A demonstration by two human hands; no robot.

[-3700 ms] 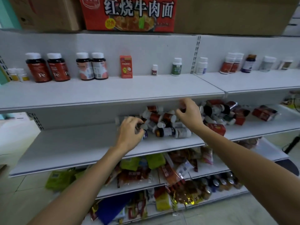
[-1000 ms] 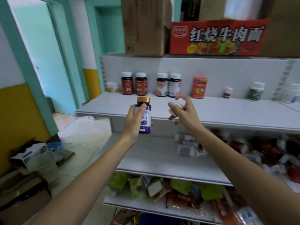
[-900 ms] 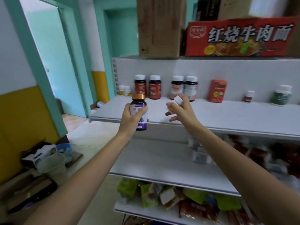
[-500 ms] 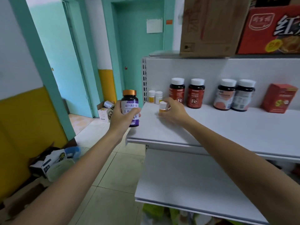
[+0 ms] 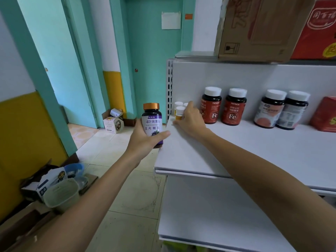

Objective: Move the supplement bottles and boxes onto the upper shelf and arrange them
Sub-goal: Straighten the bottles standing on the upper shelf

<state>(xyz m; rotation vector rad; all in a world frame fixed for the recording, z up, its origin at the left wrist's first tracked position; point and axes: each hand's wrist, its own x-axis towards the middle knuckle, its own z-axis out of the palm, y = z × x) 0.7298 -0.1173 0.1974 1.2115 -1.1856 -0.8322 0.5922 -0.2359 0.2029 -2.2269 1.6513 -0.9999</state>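
Left hand point(image 5: 143, 137) grips the purple-label bottle point(image 5: 152, 122) low on its body, thumb laid across the front of the label, fingers wrapped behind. The bottle is dark, with a copper-coloured cap and a white and purple label carrying printed characters and a berry picture. Its long axis is upright, cap up, label facing me. It is held in the air just beside the left edge of the upper shelf point(image 5: 254, 148).

Right hand point(image 5: 190, 120) is curled round the small bottle point(image 5: 180, 112) at the far left corner of that shelf, back of the hand towards me, thumb low at the bottle's foot. The small bottle has a white cap over a yellow band and is upright, cap up. My fingers cover its right side and my thumb its base, so I cannot tell whether it rests on the board. Two more white caps point(image 5: 178, 104) show just behind it, their bodies mostly hidden.

Along the far side, right of my hand, stand the Fe bottles point(image 5: 211, 108), two with red labels and white caps, side by side. Next come the pale-label bottles point(image 5: 269, 111), a pair close together, print too blurred to read. The red box point(image 5: 325, 115) is cut off by the right edge. Above, the cardboard carton point(image 5: 260, 28) is cut off at the top.
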